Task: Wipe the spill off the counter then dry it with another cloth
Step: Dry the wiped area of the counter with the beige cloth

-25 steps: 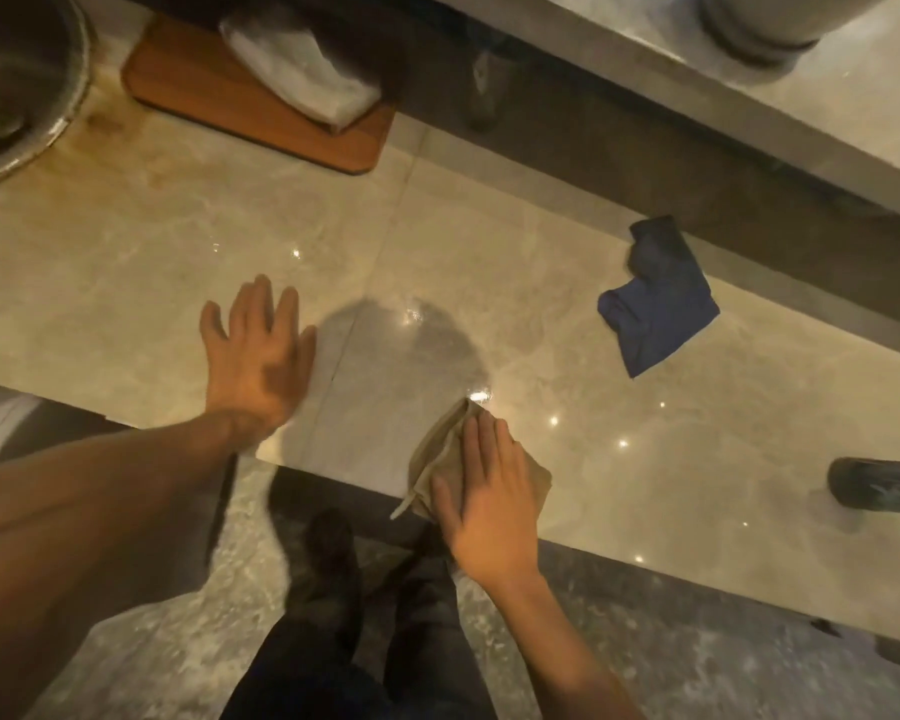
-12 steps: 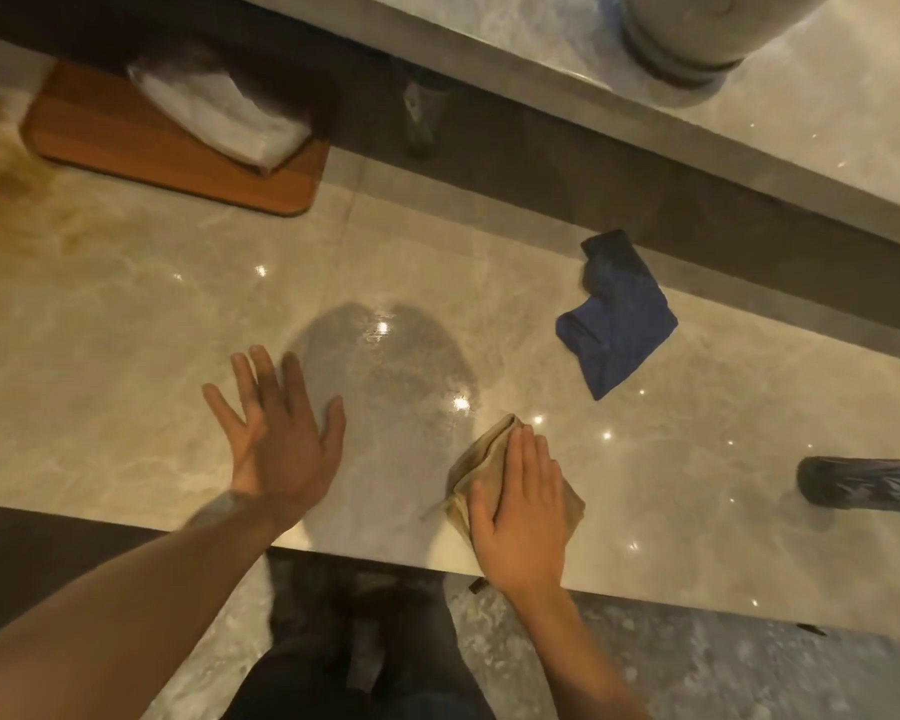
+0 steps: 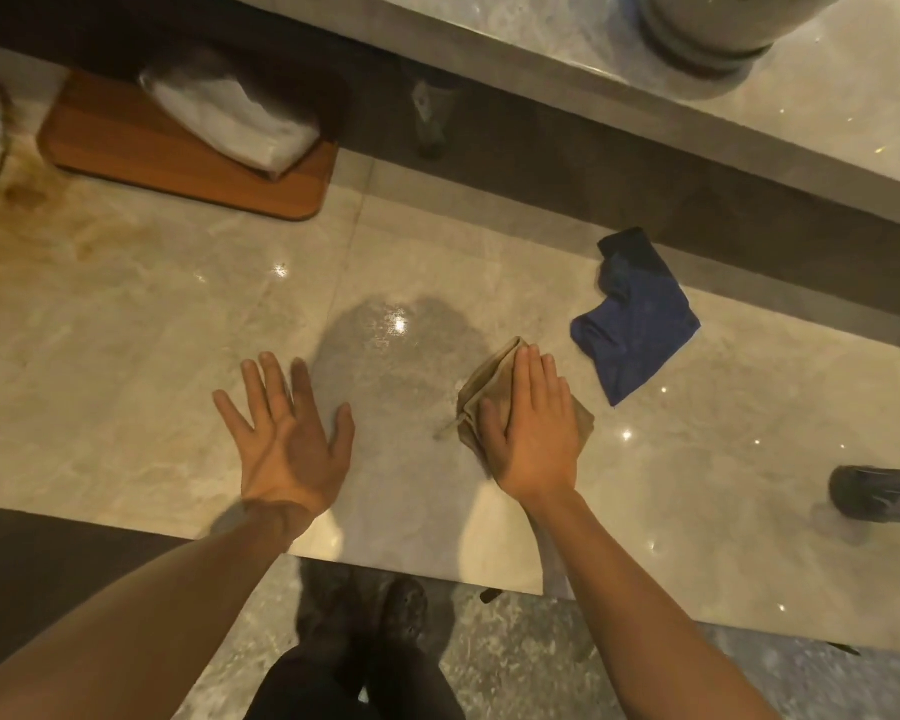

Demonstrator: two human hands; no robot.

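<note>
A folded tan cloth (image 3: 484,389) lies on the glossy marble counter (image 3: 126,345), and my right hand (image 3: 533,433) presses flat on top of it. Just left of the cloth a dull, darker wet-looking patch (image 3: 401,356) spreads over the stone. My left hand (image 3: 287,439) rests flat on the counter with fingers spread, left of that patch, holding nothing. A crumpled dark blue cloth (image 3: 635,314) lies to the right of the tan cloth, a short way from my right fingertips.
A wooden board (image 3: 126,153) with a white wrapped bundle (image 3: 230,116) sits at the back left. A raised ledge (image 3: 541,70) carries a round grey base (image 3: 707,39). A dark object (image 3: 879,493) lies at the right edge. Brown stains (image 3: 27,200) mark the far left.
My right hand has slid the tan cloth away from the front edge, further onto the counter toward the blue cloth. My left hand stays flat beside the wet patch.
</note>
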